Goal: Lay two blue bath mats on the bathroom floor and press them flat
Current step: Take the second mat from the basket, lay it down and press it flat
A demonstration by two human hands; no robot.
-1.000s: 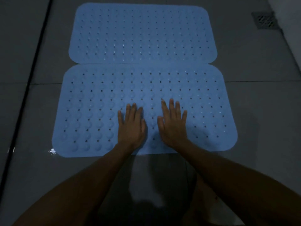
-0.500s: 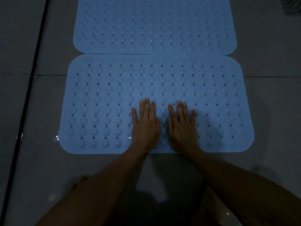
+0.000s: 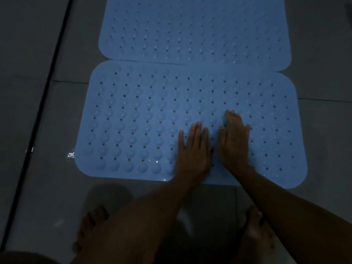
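Item 1: near bath mat [image 3: 152,119]. Blue, perforated, with rounded bumps across its face. It lies on the grey tiled floor [image 3: 47,187] directly ahead of the person, long side across the view. Its far edge touches or slightly overlaps the second mat; which one lies on top cannot be told.

Item 2: far bath mat [image 3: 190,29]. Same pattern, laid on the floor beyond the first and partly cut off by the top of the view. It appears flat.

Item 3: left hand [image 3: 194,149]. Palm down, fingers extended and close together, resting on the near mat close to its near edge. It grips nothing.

Item 4: right hand [image 3: 234,141]. Palm down just beside the left, reaching slightly farther up the mat, fingers extended. It grips nothing.

Item 5: bare feet [image 3: 89,225], on the floor just short of the mat's near edge.

Step in hand, as judged: pressing the near mat flat, centre section.

Handling note: press with the whole palm rather than the fingertips, so the underside seats evenly. Work outward from the middle toward both short ends. The corners and the seam between the mats likely need a separate press. The floor shows wet glints at the left corner, so a mat pushed sideways may slide; press straight down.
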